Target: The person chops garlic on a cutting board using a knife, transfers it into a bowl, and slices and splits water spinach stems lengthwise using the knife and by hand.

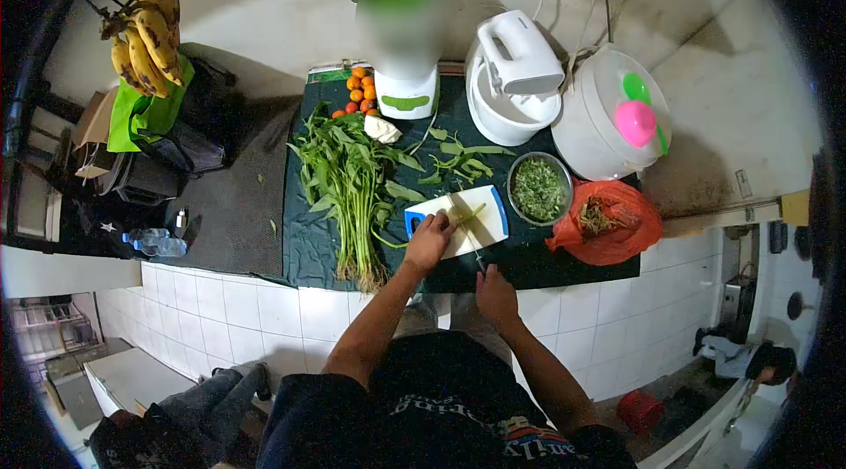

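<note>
My left hand (pixel 429 241) is closed on a green stem (pixel 471 215) that lies across a white cutting board (pixel 489 197) with blue ends. In my right hand (pixel 497 294) is the handle of a knife (pixel 470 238), its thin blade reaching over the board beside the left fingers. A large bunch of leafy greens (pixel 352 182) with roots lies left of the board. Loose leaves (pixel 463 160) are scattered behind it. To the board's right stands a metal bowl (pixel 540 189) of chopped greens. An orange-red plastic bag (pixel 621 222) holding plant scraps sits beside the bowl.
Along the wall stand a green-and-white blender (pixel 407 94), a white stand mixer (pixel 520 72) and a white round appliance (pixel 608 112). Small orange and red fruits (pixel 359 90) lie near the blender. Bananas (pixel 145 46) hang at left; plastic bottles (pixel 156 242) lie below. Another person (pixel 176 420) is at lower left.
</note>
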`<state>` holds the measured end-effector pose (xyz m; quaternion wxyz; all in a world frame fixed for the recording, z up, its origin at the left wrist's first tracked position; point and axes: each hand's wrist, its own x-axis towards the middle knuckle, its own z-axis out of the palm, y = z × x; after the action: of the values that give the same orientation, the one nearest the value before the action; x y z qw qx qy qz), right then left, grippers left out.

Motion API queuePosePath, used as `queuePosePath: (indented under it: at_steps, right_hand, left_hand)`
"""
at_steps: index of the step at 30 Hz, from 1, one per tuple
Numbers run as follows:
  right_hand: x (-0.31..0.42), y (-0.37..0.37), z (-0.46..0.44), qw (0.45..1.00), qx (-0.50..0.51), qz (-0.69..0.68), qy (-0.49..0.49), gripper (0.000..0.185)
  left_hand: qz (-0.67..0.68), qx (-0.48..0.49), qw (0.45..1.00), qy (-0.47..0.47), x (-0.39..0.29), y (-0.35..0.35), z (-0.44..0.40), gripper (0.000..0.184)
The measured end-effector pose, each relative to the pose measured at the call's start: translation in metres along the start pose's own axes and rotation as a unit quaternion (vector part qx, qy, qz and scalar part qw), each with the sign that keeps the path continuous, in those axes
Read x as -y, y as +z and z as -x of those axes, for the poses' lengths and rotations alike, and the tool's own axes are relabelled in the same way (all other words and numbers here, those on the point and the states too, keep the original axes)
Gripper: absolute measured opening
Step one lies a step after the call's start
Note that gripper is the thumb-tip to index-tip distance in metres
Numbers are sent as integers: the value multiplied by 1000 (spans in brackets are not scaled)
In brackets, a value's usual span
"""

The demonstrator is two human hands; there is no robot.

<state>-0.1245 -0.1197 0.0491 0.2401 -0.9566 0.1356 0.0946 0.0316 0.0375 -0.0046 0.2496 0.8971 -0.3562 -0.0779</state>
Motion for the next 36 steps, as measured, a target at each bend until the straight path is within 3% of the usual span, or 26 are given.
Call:
queuePosePath:
  at_steps: [5,10,15,19,21,24,28,36]
  right_hand:
    - [14,19,-16,992,64,-8,107,30]
    - [17,29,-51,997,-59,44,28,29]
    - [18,-7,-54,999,-35,35,-20,28]
    - [5,-36,-18,999,-24,10,-27,29]
    - [-11,-53,3,998,32,49,20,30]
    - [-39,-76,39,994,27,101,4,38]
    - [-45,-118,52,979,85,184,30,36]
    - [-41,-101,-20,979,-21,197,-41,34]
  left_hand:
    - [-33,-30,999,26,3,6,0,48]
    - [-47,-42,998,19,5,7,7,42]
    - [37,-25,998,-37,9,-6,15,39]
    - [8,-16,999,-38,14,-8,12,38]
    - [-7,-27,999,-24,17,-9,11,37]
    - [11,8,1000,-1,23,-10,14,38]
    - [-9,-7,1000,11,25,-5,20,38]
    - [19,-26,999,36,16,13,11,36]
